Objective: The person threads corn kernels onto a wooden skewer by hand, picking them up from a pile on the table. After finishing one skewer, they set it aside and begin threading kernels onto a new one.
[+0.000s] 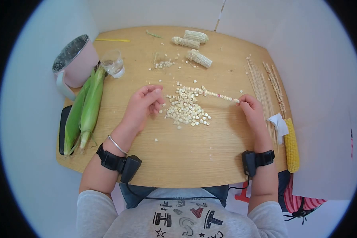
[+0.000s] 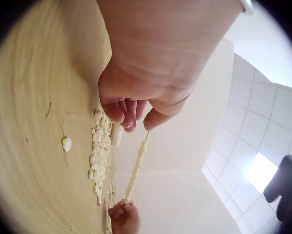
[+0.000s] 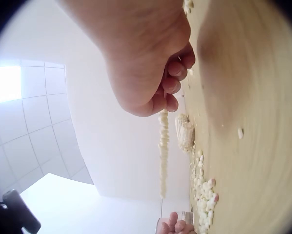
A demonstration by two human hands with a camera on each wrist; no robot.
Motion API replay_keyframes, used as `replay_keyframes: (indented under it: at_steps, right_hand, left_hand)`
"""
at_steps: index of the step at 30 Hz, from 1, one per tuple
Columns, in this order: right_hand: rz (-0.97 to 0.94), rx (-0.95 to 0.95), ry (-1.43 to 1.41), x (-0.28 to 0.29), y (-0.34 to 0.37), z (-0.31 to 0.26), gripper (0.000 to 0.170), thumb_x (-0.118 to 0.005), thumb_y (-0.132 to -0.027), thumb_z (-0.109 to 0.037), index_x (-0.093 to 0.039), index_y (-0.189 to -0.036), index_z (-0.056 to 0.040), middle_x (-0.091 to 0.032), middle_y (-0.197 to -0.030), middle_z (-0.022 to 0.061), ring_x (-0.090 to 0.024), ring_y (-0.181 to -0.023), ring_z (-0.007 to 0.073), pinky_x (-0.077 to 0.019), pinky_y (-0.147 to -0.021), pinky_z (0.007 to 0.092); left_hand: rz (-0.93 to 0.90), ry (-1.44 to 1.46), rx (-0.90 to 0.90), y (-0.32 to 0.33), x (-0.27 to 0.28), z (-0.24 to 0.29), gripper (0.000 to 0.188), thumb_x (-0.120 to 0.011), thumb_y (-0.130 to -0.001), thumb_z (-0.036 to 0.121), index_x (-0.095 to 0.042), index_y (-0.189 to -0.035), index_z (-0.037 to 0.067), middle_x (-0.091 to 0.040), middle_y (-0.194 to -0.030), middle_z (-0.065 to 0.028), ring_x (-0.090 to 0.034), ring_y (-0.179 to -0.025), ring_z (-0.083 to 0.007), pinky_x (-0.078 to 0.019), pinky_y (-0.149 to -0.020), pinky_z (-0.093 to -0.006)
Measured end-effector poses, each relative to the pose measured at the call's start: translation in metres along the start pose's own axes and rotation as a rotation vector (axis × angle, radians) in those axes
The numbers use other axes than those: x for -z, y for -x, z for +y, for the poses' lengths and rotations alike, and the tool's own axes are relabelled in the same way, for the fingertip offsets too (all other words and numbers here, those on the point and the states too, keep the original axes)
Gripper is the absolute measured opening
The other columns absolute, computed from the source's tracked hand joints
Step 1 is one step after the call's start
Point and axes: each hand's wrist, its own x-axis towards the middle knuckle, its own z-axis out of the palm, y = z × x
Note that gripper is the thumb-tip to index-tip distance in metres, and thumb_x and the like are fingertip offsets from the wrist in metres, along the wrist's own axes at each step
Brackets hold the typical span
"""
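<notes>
My right hand [image 1: 253, 112] pinches the end of a thin stick threaded with pale corn kernels [image 1: 222, 96]. The kernel-covered stick [image 3: 164, 151] points away from the right fingers toward the left hand, its far tip bare. My left hand [image 1: 146, 102] hovers at the left edge of a pile of loose white kernels [image 1: 186, 107], fingers loosely bent. In the left wrist view, the thumb of the left hand [image 2: 141, 92] stands apart from the fingers, and the bare stick tip shows close by the thumb. No kernel shows between those fingers.
Partly stripped white cobs [image 1: 199, 58] lie at the back. On the left are green husked corn ears [image 1: 92, 105], a pink pot [image 1: 81, 63] and a glass of water [image 1: 114, 69]. Thin sticks [image 1: 261, 87], another kernel string [image 1: 277, 85], a tissue [image 1: 279, 126] and a yellow cob [image 1: 291, 146] line the right.
</notes>
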Motion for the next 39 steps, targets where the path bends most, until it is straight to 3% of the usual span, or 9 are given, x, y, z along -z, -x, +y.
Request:
replay_keyframes:
  at_steps: [8, 24, 27, 32, 39]
  right_hand:
    - [-0.048, -0.013, 0.130, -0.003, 0.004, -0.011, 0.012, -0.049, -0.070, -0.005, -0.056, -0.079, -0.0003, -0.048, -0.062, 0.0006, -0.042, -0.058, 0.0069, -0.0343, -0.052, 0.0211]
    - [-0.068, -0.057, 0.157, -0.008, 0.003, 0.001, 0.023, -0.050, -0.068, -0.004, -0.060, -0.088, -0.0040, -0.053, -0.071, 0.0055, -0.052, -0.064, 0.0137, -0.0423, -0.059, 0.0248]
    - [-0.019, 0.054, 0.264, -0.007, 0.001, 0.006, 0.023, -0.051, -0.067, -0.006, -0.061, -0.087, -0.0056, -0.053, -0.076, 0.0079, -0.054, -0.067, 0.0175, -0.0434, -0.062, 0.0271]
    - [0.100, 0.167, 0.504, -0.007, -0.002, 0.019, 0.023, -0.055, -0.064, -0.011, -0.062, -0.086, -0.0101, -0.053, -0.083, 0.0103, -0.051, -0.086, 0.0248, -0.0406, -0.077, 0.0334]
    - [0.214, 0.169, 0.614, -0.010, 0.001, 0.017, 0.026, -0.055, -0.065, -0.014, -0.061, -0.090, -0.0120, -0.053, -0.087, 0.0096, -0.049, -0.088, 0.0258, -0.0398, -0.079, 0.0350]
  left_hand:
    - [0.034, 0.075, 0.011, -0.007, 0.008, -0.002, 0.016, -0.051, -0.084, 0.018, -0.053, -0.084, 0.002, -0.056, -0.069, -0.0054, -0.050, -0.055, -0.0085, -0.0414, -0.049, -0.0196]
    - [-0.093, 0.045, -0.014, -0.009, 0.015, -0.004, 0.016, -0.048, -0.086, 0.015, -0.052, -0.091, 0.000, -0.056, -0.072, -0.0059, -0.053, -0.061, -0.0094, -0.0450, -0.052, -0.0187]
    - [-0.105, 0.072, -0.005, -0.013, 0.019, -0.004, 0.016, -0.048, -0.086, 0.015, -0.051, -0.092, 0.000, -0.056, -0.074, -0.0069, -0.054, -0.062, -0.0104, -0.0460, -0.053, -0.0191]
    - [-0.142, 0.118, 0.019, -0.015, 0.026, -0.005, 0.019, -0.047, -0.086, 0.013, -0.049, -0.098, -0.001, -0.057, -0.075, -0.0099, -0.055, -0.063, -0.0133, -0.0476, -0.055, -0.0219]
    - [-0.103, 0.219, -0.028, -0.018, 0.031, -0.009, 0.017, -0.046, -0.086, 0.012, -0.047, -0.099, 0.002, -0.056, -0.071, -0.0078, -0.053, -0.058, -0.0112, -0.0441, -0.047, -0.0189]
